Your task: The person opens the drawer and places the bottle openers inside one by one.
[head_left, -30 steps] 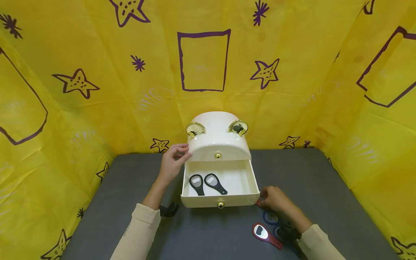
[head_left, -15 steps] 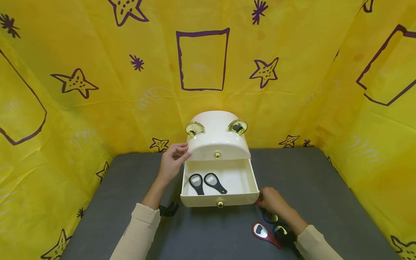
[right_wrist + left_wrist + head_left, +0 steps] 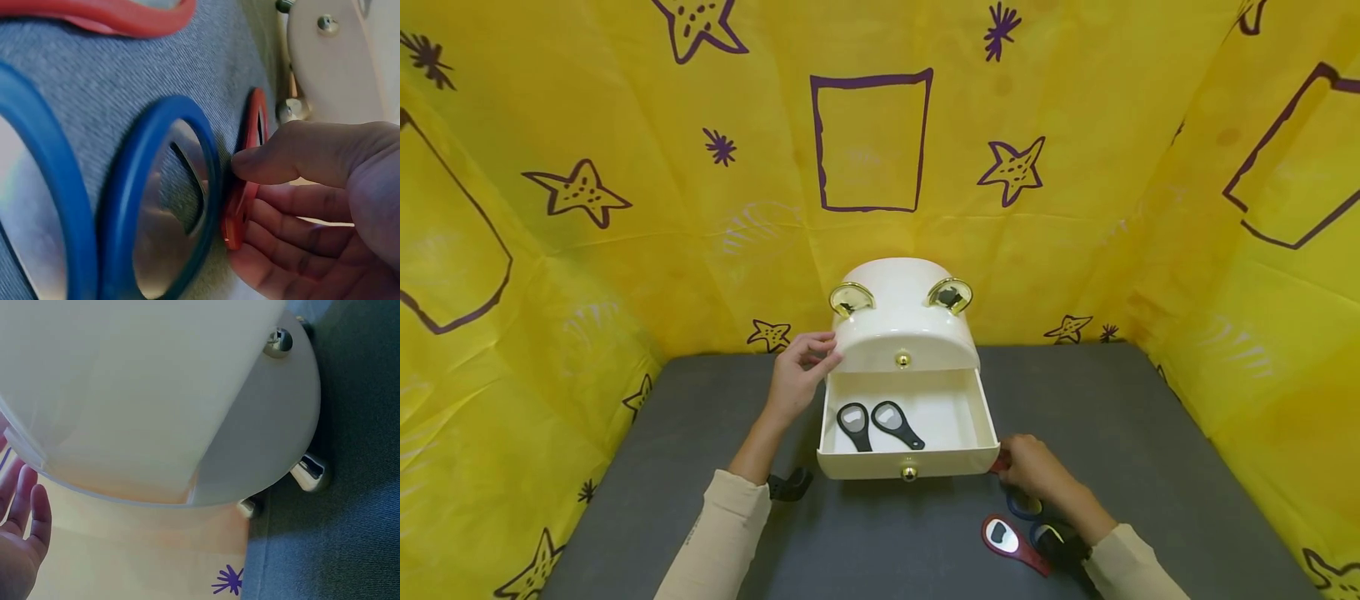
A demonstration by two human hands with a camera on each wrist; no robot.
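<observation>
A white cabinet (image 3: 902, 287) with gold ears has its lower drawer (image 3: 955, 461) pulled out. Two black bottle openers (image 3: 853, 421) lie inside on the drawer floor, towards the left. At the cabinet's upper left side, my left hand (image 3: 796, 375) rests its fingertips against the shell, with the fingers relaxed. My right hand (image 3: 1033, 468), low beside the drawer's front right corner, pinches a red bottle opener (image 3: 253, 147) between thumb and fingers. In the right wrist view the opener stands on its edge at the dark cloth; the head view mostly hides it behind the hand.
Another red bottle opener (image 3: 1015, 546) lies in front of the right hand. Blue-rimmed openers (image 3: 156, 187) lie close by, partly covered by the right wrist in the head view. Yellow patterned cloth (image 3: 880, 233) encloses the grey tabletop (image 3: 850, 542) at the back and sides.
The right hand has shifted very slightly, staying on the red bottle opener beside the drawer. The left hand, drawer and black openers keep their places.
</observation>
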